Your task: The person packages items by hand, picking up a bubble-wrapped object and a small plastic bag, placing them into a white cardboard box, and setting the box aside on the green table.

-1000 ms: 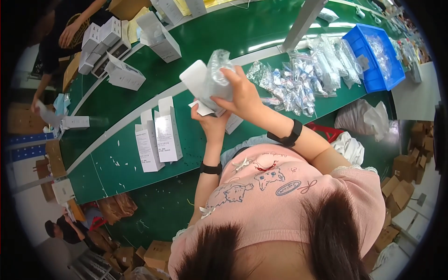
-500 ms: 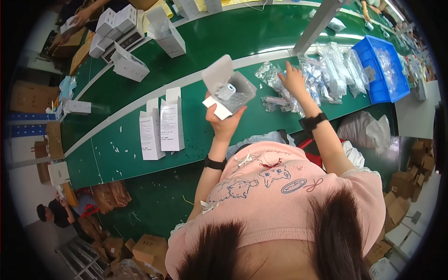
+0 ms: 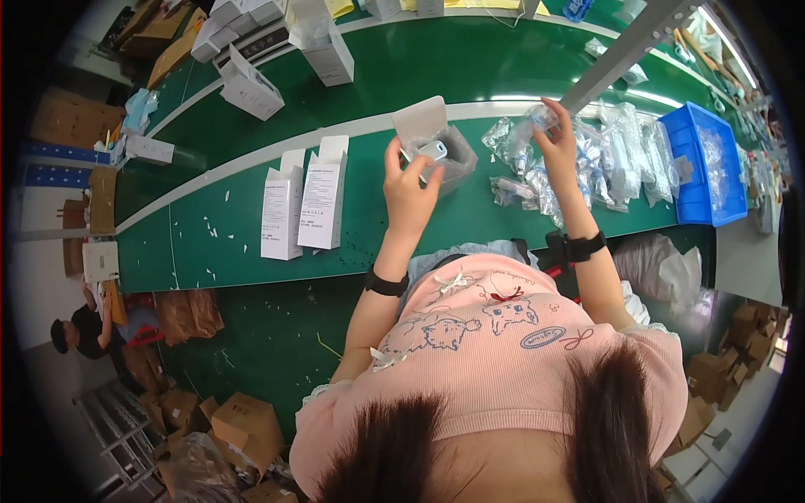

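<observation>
My left hand (image 3: 412, 189) grips the near side of a small open white box (image 3: 457, 159), whose lid flap (image 3: 419, 121) stands up at the back. Inside the box lies a white, rounded device (image 3: 433, 152) beside translucent wrapping. To the right, my right hand (image 3: 557, 142) pinches a small clear plastic bag (image 3: 538, 126) between thumb and fingers. That bag is over a pile of clear bags (image 3: 587, 163) with white and blue parts in them; its own contents are too small to make out.
Two upright white boxes (image 3: 281, 210) stand on the green table (image 3: 210, 243) to the left. A blue bin (image 3: 706, 168) holding clear bags is at the right end. A metal post (image 3: 625, 59) rises behind the pile. More white boxes (image 3: 251, 88) fill the far left shelf.
My right hand has closed on a clear bag from the pile, its fingers having been spread above it. My left hand has shifted its grip, with the box tilted differently. The whole view has shifted slightly.
</observation>
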`<state>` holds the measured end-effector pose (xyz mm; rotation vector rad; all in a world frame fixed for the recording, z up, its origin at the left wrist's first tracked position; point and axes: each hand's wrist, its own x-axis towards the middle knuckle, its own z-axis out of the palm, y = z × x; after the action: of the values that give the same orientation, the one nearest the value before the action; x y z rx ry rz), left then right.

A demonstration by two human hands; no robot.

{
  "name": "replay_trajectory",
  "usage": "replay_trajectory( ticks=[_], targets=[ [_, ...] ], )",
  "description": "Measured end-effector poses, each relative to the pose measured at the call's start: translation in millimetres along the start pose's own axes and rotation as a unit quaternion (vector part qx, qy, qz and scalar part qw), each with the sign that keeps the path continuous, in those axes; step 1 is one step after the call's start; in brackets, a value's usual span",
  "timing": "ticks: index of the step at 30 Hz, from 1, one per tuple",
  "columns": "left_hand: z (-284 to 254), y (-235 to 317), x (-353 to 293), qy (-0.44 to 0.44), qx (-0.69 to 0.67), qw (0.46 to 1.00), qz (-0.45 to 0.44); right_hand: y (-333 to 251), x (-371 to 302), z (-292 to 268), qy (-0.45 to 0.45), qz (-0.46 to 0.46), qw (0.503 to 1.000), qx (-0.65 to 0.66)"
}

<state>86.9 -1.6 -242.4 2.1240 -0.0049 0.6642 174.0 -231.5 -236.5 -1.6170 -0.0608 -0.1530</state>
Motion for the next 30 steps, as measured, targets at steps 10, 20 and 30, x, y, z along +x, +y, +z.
replay_trajectory(
  ticks=[10, 20, 30],
  targets=[
    [-3.0, -11.2, 22.6, 0.065, 0.009, 0.993, -0.099, -40.8, -35.7, 67.0, -0.237, -0.292, 0.921, -0.099],
    [-1.5, -13.5, 20.0, 0.073, -0.044, 0.992, -0.096, -36.6, -46.2, 81.6, -0.259, -0.419, 0.780, -0.387],
    [-8.9, -22.2, 10.4, 0.020, -0.074, 0.995, -0.066, -23.1, -54.3, 82.0, -0.329, -0.380, 0.770, -0.393]
  ],
)
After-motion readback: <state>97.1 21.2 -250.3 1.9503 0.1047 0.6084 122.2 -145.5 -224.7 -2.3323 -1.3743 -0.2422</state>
